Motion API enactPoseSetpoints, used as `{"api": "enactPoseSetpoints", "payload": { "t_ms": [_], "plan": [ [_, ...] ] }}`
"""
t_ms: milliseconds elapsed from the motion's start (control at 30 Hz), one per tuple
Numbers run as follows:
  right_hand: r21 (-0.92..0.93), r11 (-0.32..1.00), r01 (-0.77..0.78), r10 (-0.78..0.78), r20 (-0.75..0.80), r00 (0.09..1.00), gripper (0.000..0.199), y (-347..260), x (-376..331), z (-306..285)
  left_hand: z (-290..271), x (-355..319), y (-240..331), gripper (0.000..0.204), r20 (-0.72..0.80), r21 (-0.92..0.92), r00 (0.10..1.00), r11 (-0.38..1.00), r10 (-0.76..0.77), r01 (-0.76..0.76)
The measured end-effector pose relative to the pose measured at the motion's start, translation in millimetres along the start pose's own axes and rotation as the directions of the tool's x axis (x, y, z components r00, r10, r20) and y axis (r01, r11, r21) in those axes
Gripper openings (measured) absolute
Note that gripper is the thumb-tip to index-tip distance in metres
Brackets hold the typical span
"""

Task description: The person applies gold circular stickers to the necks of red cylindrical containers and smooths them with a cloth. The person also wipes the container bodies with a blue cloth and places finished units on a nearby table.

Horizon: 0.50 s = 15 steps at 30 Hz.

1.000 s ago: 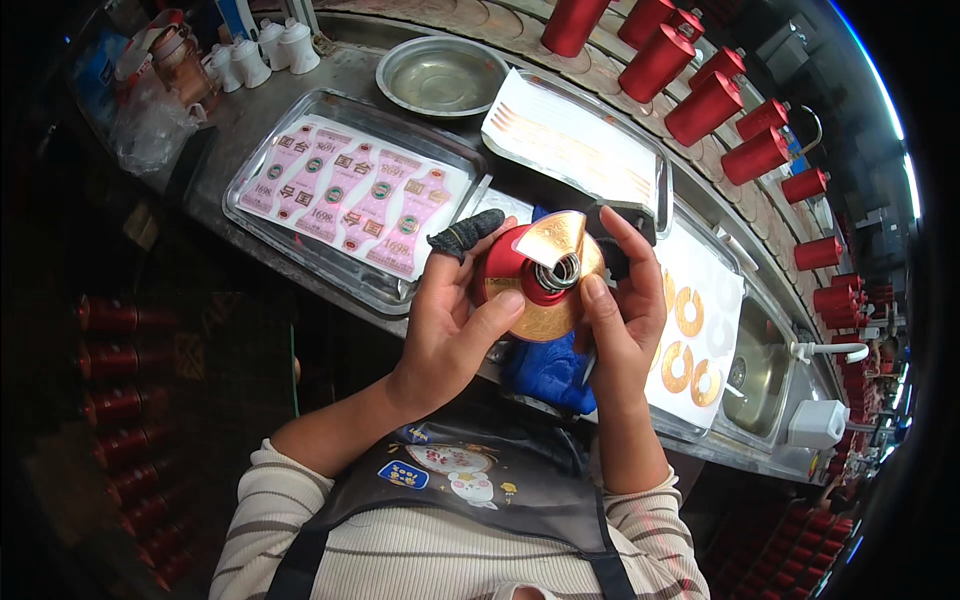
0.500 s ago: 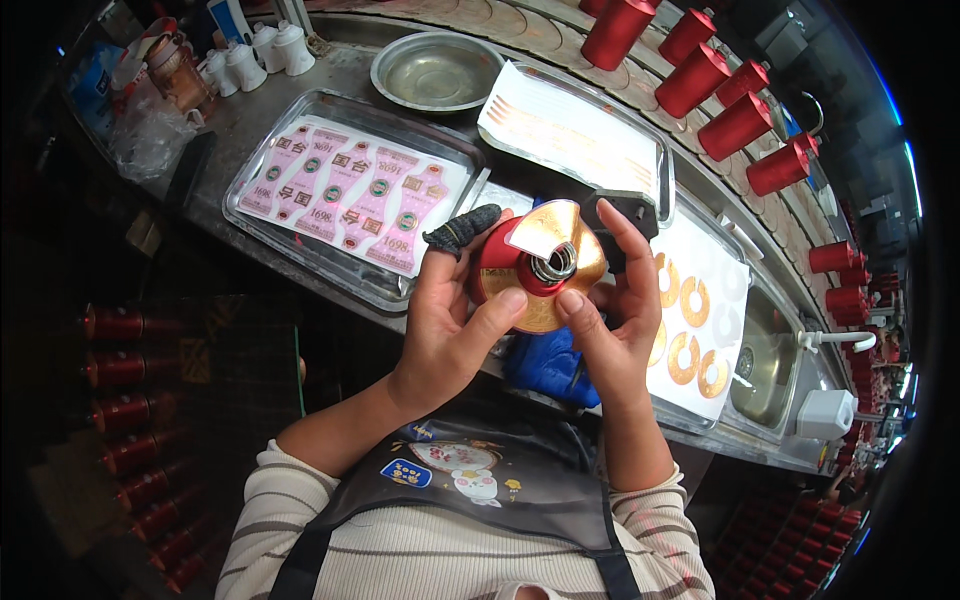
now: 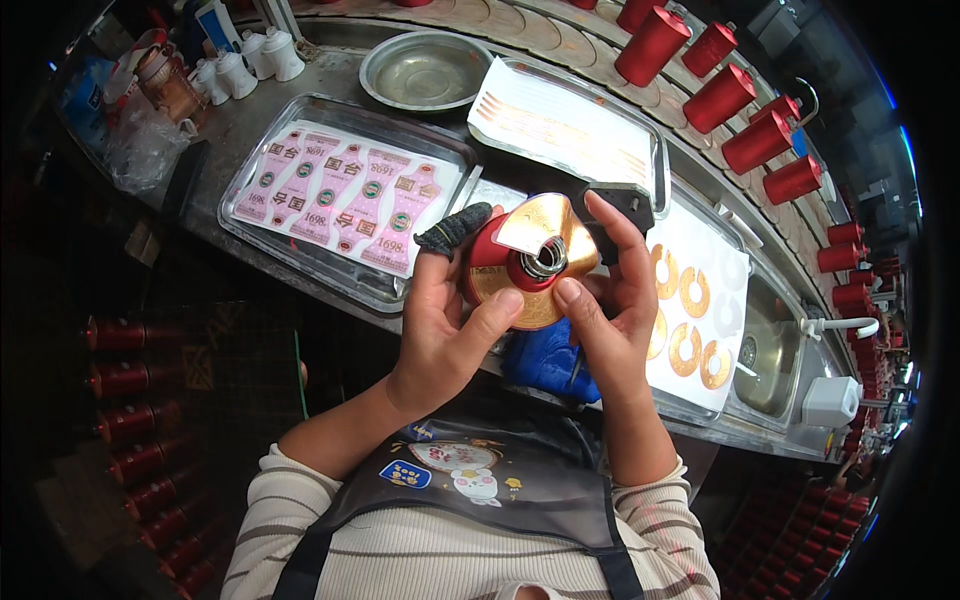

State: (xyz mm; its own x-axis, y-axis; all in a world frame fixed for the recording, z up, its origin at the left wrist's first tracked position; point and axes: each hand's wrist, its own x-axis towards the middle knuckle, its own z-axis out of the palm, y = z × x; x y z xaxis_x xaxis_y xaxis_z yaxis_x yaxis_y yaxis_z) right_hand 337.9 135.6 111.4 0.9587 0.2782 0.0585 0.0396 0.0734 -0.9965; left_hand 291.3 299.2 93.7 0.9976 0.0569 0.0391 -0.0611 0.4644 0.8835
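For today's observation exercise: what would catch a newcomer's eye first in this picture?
First, the red bottle with a gold ring label at its mouth, held up between the left hand and right hand at the centre. Then the tray of pink labels to the left, and the row of red bottles at upper right.

We see a bright, evenly lit centre under overhead light, with soft glare on the steel table (image 3: 300, 75) and the gold foil disc (image 3: 540, 255). Edges fall into black vignette, straight lines bend outward, and focus stays sharp mid-frame.
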Motion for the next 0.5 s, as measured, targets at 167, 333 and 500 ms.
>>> {"api": "enactPoseSetpoints", "payload": {
  "t_ms": [167, 333, 500],
  "plan": [
    [-0.006, 1.000, 0.002, -0.002, -0.005, 1.000, 0.066, 1.4, -1.7, 1.7, -2.1, -1.5, -3.0, 0.059, -0.006, 0.006, 1.000, 1.000, 0.016, -0.016],
    [-0.067, 0.998, -0.011, 0.012, 0.015, 1.000, 0.063, 2.2, -1.8, -1.5, -2.2, -2.0, -1.6, 0.059, -0.013, 0.023, 1.000, 1.000, 0.005, -0.005],
    [-0.042, 0.999, 0.027, -0.028, -0.030, 0.999, 0.064, 0.6, -0.6, 4.4, -4.0, -0.6, -3.6, 0.059, 0.003, 0.035, 1.000, 0.999, 0.020, -0.020]
  ]
}}
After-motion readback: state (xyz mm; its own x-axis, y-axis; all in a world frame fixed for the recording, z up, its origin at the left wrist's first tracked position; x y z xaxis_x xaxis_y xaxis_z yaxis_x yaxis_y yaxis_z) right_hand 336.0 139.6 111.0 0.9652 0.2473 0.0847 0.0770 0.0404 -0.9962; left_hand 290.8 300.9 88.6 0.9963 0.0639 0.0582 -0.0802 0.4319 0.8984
